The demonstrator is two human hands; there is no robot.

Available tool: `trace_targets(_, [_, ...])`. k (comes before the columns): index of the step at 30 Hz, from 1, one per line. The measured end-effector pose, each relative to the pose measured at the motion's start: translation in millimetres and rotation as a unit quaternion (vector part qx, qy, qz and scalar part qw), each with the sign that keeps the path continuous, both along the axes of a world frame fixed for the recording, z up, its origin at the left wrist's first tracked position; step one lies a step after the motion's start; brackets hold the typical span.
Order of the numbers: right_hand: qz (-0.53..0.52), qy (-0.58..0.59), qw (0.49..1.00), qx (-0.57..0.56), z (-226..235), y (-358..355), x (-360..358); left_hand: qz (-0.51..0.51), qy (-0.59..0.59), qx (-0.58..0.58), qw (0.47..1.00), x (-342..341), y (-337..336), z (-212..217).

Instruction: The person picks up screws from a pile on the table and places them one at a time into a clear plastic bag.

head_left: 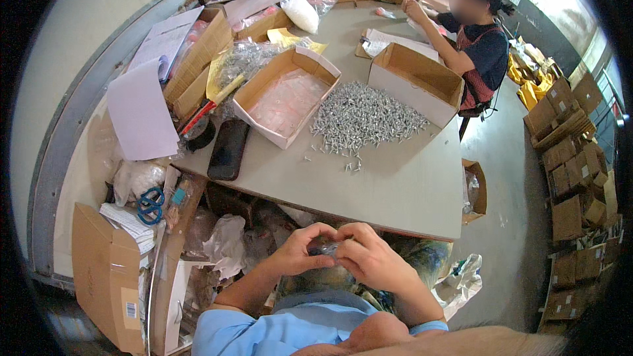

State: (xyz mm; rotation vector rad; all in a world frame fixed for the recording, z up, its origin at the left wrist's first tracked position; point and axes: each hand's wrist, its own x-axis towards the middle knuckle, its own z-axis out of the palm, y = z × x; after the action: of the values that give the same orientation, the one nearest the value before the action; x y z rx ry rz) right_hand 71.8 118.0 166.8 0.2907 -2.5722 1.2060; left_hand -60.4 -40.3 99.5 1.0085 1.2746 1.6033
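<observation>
Blue shirt (283,326) fills my six o'clock, closest of all. Just beyond it, short of the desk (395,198), the left hand (300,252) and right hand (376,260) meet at the fingertips, clamped on what looks like a small clear packet (323,248). Fingers cover most of it, so I can't tell which way its mouth faces. From the hands, metal fasteners (366,118) lie heaped toward half past twelve, an open box (260,126) of clear bags (290,99) toward half past eleven, and a black phone (228,150) between ten and eleven. I'd pinch both packet edges evenly, thumbs opposing fingertips, mouth upward, and work over the desk; anything slipping out here could drop to the floor (511,224).
</observation>
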Motion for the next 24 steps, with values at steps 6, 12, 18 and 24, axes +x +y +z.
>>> trace_targets(6, [-0.081, 0.003, 0.996, -0.023, -6, 7, 2, 0.104, 0.249, 0.049, 0.962, 2, 12, 13])
trace_targets(12, [-0.11, -0.011, 0.991, -0.078, -13, 7, 4, 0.106, 0.344, 0.067, 0.93, 4, 18, 23])
trace_targets(18, [-0.065, 0.033, 0.997, -0.001, -10, 13, 1, 0.082, 0.36, 0.067, 0.927, 1, 21, 25])
trace_targets(24, [-0.061, 0.029, 0.998, -0.006, -18, 15, -5, 0.084, 0.368, 0.05, 0.925, -12, 21, 28])
